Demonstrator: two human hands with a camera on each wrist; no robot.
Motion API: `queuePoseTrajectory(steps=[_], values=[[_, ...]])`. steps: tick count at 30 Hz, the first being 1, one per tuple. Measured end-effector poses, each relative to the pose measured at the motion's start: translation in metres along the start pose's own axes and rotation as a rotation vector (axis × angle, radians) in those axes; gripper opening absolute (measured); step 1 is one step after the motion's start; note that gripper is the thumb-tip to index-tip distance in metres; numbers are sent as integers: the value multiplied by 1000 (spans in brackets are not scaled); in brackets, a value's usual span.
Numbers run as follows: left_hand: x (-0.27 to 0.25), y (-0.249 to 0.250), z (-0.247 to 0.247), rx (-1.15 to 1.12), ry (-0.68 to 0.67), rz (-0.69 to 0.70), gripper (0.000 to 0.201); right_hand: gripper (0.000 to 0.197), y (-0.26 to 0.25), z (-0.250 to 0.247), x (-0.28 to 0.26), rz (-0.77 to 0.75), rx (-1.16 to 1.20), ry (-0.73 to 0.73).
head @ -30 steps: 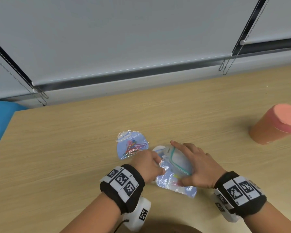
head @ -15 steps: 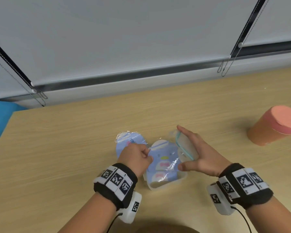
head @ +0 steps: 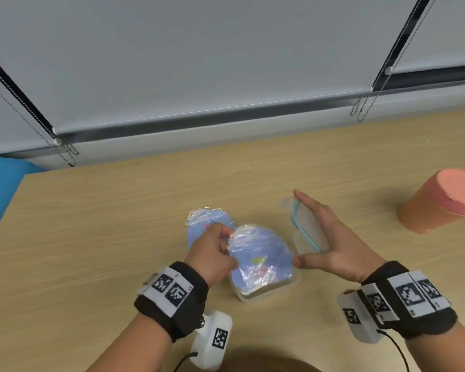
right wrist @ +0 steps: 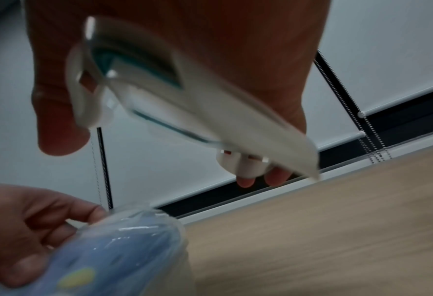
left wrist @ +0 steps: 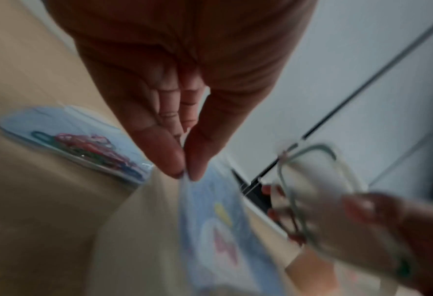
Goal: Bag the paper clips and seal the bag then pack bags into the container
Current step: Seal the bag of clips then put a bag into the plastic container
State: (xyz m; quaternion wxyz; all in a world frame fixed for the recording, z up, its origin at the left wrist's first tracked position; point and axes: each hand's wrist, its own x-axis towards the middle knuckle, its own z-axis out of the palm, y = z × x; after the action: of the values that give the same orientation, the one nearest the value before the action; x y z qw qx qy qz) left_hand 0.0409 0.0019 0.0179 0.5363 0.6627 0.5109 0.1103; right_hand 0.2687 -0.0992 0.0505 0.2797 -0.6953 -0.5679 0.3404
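I see my left hand [head: 212,251] pinching the top edge of a blue bag [head: 261,260], which sits over the open container [head: 269,291] on the surface [head: 118,237]. My right hand [head: 330,242], just right of it, holds the lid [head: 305,228] on edge between thumb and straight fingers. A second bag [head: 199,218] with paper clips [left wrist: 88,148] lies just behind my left hand.

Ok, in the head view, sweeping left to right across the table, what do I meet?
Bag of paper clips lying on the table → left hand → bag over the container → lid → right hand → orange cylinder.
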Motion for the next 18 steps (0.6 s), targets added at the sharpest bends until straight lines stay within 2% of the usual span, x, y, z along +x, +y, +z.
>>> queuePoseTrajectory(steps=[3, 6, 9, 12, 14, 18], values=[[-3, 0, 11, 270, 24, 129, 50, 119, -5, 11, -3, -39, -149, -81], [-6, 3, 16, 401, -27, 238, 58, 121, -9, 28, -3, -94, -394, -159], [-9, 2, 21, 543, -73, 343, 43, 122, -7, 42, 0, -159, -575, -217], [-11, -3, 26, 742, -76, 409, 43, 125, 1, 47, 2, -171, -554, -250], [-10, -9, 27, 732, -76, 451, 40, 126, 4, 48, 2, -169, -513, -252], [-6, -18, 29, 450, -18, 482, 33, 125, 7, 50, 1, -193, -502, -237]])
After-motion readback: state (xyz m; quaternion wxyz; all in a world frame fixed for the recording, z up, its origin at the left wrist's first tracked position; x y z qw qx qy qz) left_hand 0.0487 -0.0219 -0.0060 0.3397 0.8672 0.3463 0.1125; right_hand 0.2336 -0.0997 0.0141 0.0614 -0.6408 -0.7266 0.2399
